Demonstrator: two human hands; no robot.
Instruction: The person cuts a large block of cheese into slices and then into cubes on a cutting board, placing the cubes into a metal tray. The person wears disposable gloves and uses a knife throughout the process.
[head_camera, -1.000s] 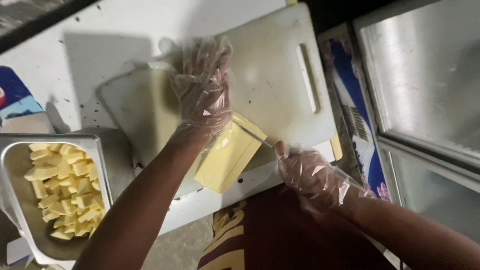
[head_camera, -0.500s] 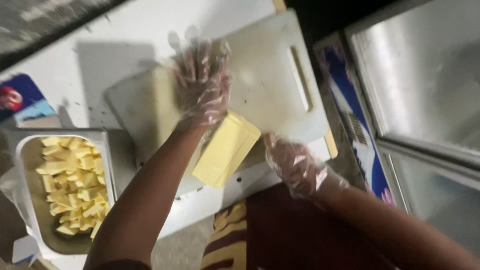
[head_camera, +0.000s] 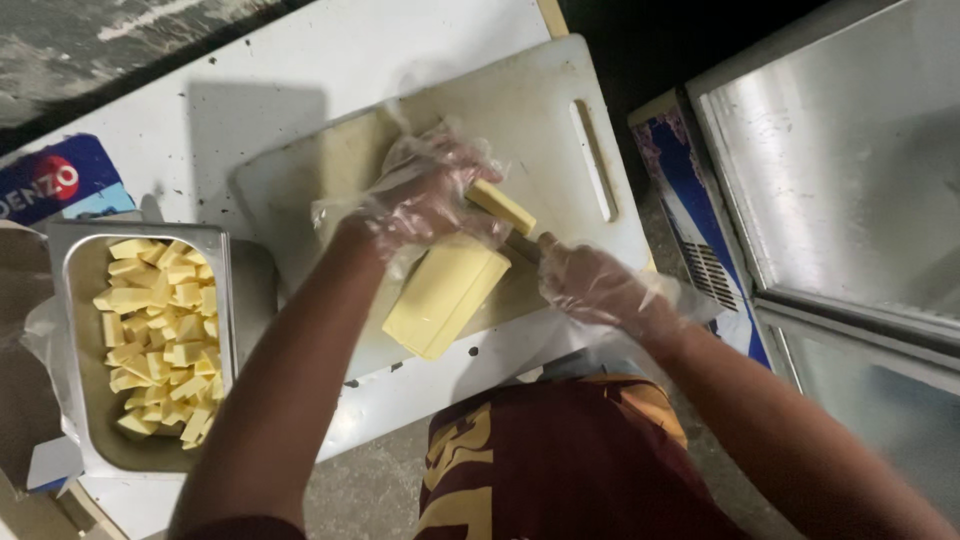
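A pale yellow block (head_camera: 443, 296), like cheese or butter, lies on a white cutting board (head_camera: 560, 130). My left hand (head_camera: 430, 200), in a clear plastic glove, curls over the block's far end. A cut slice (head_camera: 500, 206) stands off just beyond its fingers. To the right of the block, my gloved right hand (head_camera: 592, 285) grips a knife handle (head_camera: 545, 241). The blade is hidden between the slice and the block.
A steel pan (head_camera: 70, 270) at the left holds several yellow pieces (head_camera: 160, 340). The board rests on a white table (head_camera: 300, 60). A blue and white carton (head_camera: 700, 220) and a steel-faced cabinet (head_camera: 850, 160) stand at the right.
My left hand went from flat with fingers spread above the block to curled over its far end. A slice has come away from the block, and my right hand moved up toward the board.
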